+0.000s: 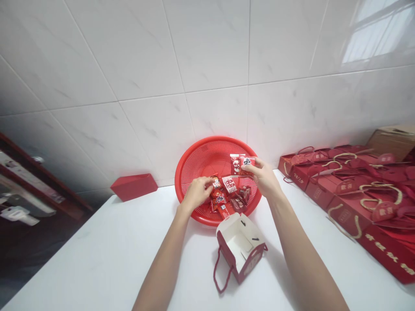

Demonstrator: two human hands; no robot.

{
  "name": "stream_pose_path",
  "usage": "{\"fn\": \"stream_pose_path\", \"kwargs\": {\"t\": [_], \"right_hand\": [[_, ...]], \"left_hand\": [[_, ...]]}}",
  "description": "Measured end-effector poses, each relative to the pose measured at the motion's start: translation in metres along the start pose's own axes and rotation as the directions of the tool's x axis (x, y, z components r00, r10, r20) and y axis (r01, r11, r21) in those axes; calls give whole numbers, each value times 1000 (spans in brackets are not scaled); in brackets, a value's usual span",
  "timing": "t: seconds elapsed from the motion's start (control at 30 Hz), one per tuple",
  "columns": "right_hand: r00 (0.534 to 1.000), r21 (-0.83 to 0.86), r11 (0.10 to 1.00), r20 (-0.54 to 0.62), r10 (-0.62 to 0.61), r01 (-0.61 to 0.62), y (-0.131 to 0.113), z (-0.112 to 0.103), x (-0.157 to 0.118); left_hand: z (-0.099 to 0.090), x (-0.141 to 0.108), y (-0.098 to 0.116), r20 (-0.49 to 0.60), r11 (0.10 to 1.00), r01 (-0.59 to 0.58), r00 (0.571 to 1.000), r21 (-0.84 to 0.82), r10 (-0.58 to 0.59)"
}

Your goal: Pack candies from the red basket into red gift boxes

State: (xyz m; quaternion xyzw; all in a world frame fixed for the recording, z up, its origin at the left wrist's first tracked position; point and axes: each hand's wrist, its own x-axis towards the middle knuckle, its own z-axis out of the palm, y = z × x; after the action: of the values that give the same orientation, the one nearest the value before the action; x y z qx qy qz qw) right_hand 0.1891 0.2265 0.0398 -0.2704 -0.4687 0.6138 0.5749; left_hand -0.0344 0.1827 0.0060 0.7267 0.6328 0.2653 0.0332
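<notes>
A round red plastic basket (207, 149) stands on the white table against the wall, with several red candy packets (229, 185) in its bottom. My right hand (263, 175) is closed on red candy packets (240, 163), raised at the basket's right side; at least two show. Inside the basket's left part, my left hand (197, 192) has its fingers curled together at a small packet (215, 183) among the others. In front of the basket sits an open gift box (241, 242), dark red outside and white inside, with a red cord handle drooping to its left.
Several red gift boxes with cord handles (343, 190) fill the table's right side. A brown cardboard box (392, 142) stands behind them. Toward the left lies a red paper box (134, 186) near the tiled wall. The white table's (106, 250) left edge drops to dark shelving.
</notes>
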Motion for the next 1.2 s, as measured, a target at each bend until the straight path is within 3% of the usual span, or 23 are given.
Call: {"fn": "stream_pose_path", "kwargs": {"t": [0.1,0.63,0.8,0.87,0.97,1.1,1.2], "right_hand": [[1000,1,1000,3,4,-4,-1,0,0],[1000,-33,999,25,5,-4,0,-1,1],[999,-42,999,39,24,-22,-1,0,0],[999,-45,999,38,27,-25,1,1,0],[997,-49,996,20,74,-73,5,2,0],[991,-98,986,-2,134,-133,11,6,-1],[986,-141,976,-23,164,-165,12,9,-3]], "left_hand": [[4,-2,5,148,996,-38,989,78,26],[28,-1,9,180,996,-28,984,90,11],[23,1,0,115,981,56,993,-185,-35],[19,2,0,42,924,86,996,-374,-75],[13,3,7,-68,786,38,992,-618,-102],[3,0,23,-143,652,-22,981,-758,-134],[-2,-3,33,-178,617,-36,969,-786,-170]]}}
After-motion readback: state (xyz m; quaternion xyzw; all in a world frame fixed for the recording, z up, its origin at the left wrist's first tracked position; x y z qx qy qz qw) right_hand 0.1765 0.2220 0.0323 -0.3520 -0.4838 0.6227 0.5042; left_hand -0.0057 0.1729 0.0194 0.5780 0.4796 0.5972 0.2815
